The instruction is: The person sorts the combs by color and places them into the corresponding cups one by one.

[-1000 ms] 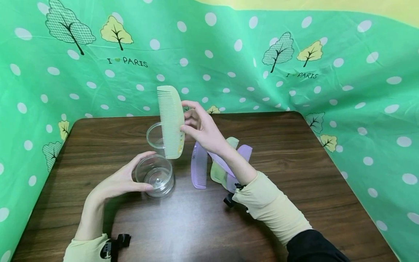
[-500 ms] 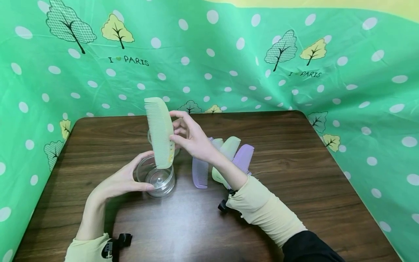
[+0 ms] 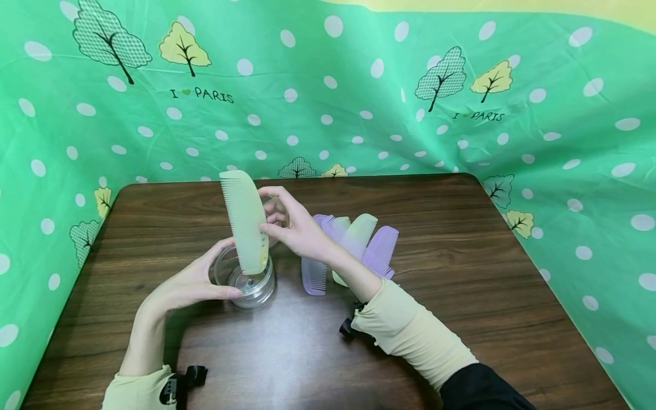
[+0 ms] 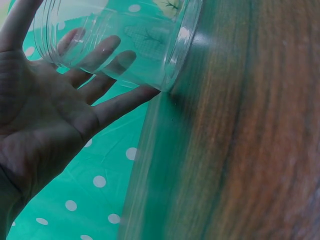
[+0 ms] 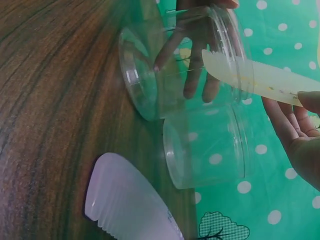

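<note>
My right hand pinches a pale green comb by its spine, thumb on one side and fingers behind. The comb stands nearly upright, teeth facing left. Its lower end is inside the mouth of a clear plastic jar, as the right wrist view also shows. The jar stands upright on the table without a lid. My left hand holds it from the left, thumb near the front and fingers round the far side. In the left wrist view, fingers show behind and below the clear wall of the jar.
A second clear jar stands behind the first, mostly hidden in the head view. Right of the jars, a purple comb, a green comb and another purple comb lie overlapping with others on the wooden table. A green dotted cloth hangs behind.
My right hand has moved left and down with the green comb, from above and right of the jar until its lower end entered the mouth. The left hand and jar stay put.
</note>
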Available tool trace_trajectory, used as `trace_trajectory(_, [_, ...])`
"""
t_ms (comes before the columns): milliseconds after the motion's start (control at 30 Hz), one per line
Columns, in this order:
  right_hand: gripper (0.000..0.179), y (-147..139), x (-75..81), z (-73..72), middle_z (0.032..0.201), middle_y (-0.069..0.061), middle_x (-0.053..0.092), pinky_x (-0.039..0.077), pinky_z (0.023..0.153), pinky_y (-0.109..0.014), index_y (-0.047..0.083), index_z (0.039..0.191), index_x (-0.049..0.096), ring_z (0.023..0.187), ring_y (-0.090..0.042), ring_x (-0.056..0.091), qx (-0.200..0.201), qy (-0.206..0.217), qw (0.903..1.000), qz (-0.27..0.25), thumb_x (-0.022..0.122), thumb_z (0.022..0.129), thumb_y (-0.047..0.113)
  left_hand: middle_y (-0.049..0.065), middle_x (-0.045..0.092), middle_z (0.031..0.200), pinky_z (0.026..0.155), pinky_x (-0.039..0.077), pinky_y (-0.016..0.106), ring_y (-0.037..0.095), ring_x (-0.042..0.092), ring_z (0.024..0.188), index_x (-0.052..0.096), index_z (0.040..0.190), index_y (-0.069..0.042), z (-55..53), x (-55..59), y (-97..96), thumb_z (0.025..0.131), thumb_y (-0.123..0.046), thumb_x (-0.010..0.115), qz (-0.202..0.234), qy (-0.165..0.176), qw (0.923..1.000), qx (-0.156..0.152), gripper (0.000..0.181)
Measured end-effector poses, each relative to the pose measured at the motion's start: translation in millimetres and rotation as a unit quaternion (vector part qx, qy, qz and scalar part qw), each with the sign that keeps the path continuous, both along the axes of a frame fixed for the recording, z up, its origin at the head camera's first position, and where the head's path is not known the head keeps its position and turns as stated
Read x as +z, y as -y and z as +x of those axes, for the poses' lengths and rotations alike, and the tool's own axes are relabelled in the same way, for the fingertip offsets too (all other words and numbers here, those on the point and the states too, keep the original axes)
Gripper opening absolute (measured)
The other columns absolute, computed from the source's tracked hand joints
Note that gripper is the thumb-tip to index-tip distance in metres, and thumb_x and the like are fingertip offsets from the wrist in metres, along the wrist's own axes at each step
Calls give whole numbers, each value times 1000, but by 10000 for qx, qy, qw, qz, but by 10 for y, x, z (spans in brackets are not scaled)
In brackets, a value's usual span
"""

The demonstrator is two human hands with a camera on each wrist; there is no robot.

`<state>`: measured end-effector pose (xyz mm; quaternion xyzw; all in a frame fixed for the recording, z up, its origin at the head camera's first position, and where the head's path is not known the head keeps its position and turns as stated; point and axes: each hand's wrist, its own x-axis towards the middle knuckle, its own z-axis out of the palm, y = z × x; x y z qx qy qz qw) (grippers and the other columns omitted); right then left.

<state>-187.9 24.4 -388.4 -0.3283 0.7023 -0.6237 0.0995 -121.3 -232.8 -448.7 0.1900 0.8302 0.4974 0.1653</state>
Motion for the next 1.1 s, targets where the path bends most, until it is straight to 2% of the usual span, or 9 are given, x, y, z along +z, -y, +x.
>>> trace_trajectory(167, [58, 5, -22, 18, 107, -21, 61, 62, 69, -38, 8, 144, 43, 87, -26, 67, 78, 158, 9998, 31, 64, 94, -10, 3, 38, 161, 115, 28, 64, 31, 29, 150, 30, 157, -37, 0, -1, 3, 83, -24, 86, 50, 46, 10000, -12, 94])
trace_trajectory(433, [54, 9, -88, 32, 108, -18, 61, 63, 76, -37, 10, 141, 44, 89, -16, 65, 11, 179, 9993, 332, 65, 95, -7, 1, 39, 161, 115, 30, 62, 28, 31, 148, 30, 157, -37, 9, -5, 5, 83, -24, 85, 48, 63, 10000, 2, 93])
trace_trajectory(600, [53, 7, -117, 34, 105, -17, 64, 62, 80, -38, 10, 139, 44, 90, -15, 65, -26, 27, 9985, 546, 67, 94, -6, 3, 38, 161, 115, 29, 63, 31, 30, 149, 29, 157, -36, 9, -7, 4, 83, -23, 85, 28, 59, 10000, 13, 94])
trace_trajectory(800, [52, 3, -163, 25, 103, -14, 68, 59, 78, -25, 12, 137, 45, 92, -15, 66, -38, -224, 9962, 836, 69, 94, -3, 4, 38, 162, 116, 28, 64, 32, 30, 150, 30, 157, -34, 2, -14, 2, 83, -23, 85, 48, 55, 10000, 19, 93])
trace_trajectory(1100, [42, 9, -267, 31, 103, -11, 69, 60, 79, -27, 12, 132, 50, 91, -10, 63, -22, -493, 9926, 1112, 69, 96, 3, 5, 37, 162, 116, 28, 64, 32, 29, 150, 30, 157, -31, 0, -25, 1, 83, -24, 85, -50, 70, 9999, 62, 92])
